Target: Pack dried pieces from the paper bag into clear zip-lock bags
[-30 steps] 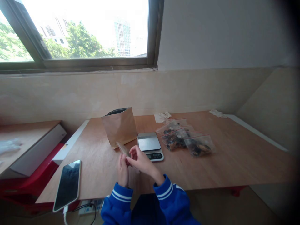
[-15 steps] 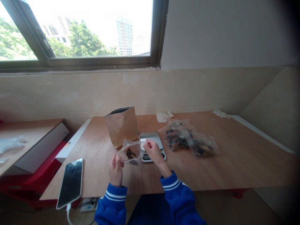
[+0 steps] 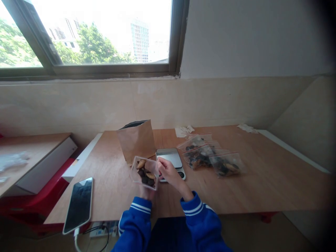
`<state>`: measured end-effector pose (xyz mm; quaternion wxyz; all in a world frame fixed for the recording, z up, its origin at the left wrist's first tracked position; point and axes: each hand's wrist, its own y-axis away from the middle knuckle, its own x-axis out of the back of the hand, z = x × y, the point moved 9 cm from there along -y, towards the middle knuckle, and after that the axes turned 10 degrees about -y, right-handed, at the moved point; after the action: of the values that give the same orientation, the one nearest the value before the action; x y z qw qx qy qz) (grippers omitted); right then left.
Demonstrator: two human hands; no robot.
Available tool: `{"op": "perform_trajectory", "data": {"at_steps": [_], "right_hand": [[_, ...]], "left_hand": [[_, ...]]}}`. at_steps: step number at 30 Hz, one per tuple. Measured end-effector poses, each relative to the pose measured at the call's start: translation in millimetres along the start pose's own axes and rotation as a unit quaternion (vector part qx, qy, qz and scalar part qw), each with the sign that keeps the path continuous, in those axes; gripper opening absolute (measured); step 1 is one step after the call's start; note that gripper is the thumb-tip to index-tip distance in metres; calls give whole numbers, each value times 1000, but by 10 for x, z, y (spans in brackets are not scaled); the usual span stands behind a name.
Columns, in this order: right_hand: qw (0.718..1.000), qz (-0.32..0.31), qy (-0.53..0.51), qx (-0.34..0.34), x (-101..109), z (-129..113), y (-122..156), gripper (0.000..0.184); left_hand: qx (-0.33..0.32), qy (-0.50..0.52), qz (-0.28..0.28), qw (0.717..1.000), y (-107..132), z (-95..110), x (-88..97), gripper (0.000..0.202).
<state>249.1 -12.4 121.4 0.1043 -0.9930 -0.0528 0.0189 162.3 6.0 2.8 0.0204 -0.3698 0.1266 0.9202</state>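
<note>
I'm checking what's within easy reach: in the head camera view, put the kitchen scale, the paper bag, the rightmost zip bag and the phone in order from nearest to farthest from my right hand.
1. Digital kitchen scale, just ahead of the right hand.
2. Brown paper bag, ahead and to the hand's left.
3. Rightmost zip bag, off to the hand's right.
4. Phone, farthest, out to the left.

A clear zip bag of dark and tan chunks sits tilted in the left hand, the right hand at its right edge, just left of the digital kitchen scale.
</note>
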Motion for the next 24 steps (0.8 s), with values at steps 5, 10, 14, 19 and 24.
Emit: {"op": "perform_trajectory", "data": {"at_steps": [5,10,14,19,24], "right_hand": [[968,71,212,118,31,-534,107,13],[960,-82,258,78,-416,-335,-87,34],[925,-134,351,57,-544,20,-295,43],[905,-193,371,79,-582,121,-393,46],[893,-235,380,47,-533,218,-429,54]], "left_hand": [[-16,-26,22,999,-155,109,75,33],[-78,-26,31,996,-219,206,109,24],[-81,-36,54,995,-235,150,166,32],[-73,-85,79,991,-239,113,228,35],[-84,-159,66,982,-231,121,232,38]]}}
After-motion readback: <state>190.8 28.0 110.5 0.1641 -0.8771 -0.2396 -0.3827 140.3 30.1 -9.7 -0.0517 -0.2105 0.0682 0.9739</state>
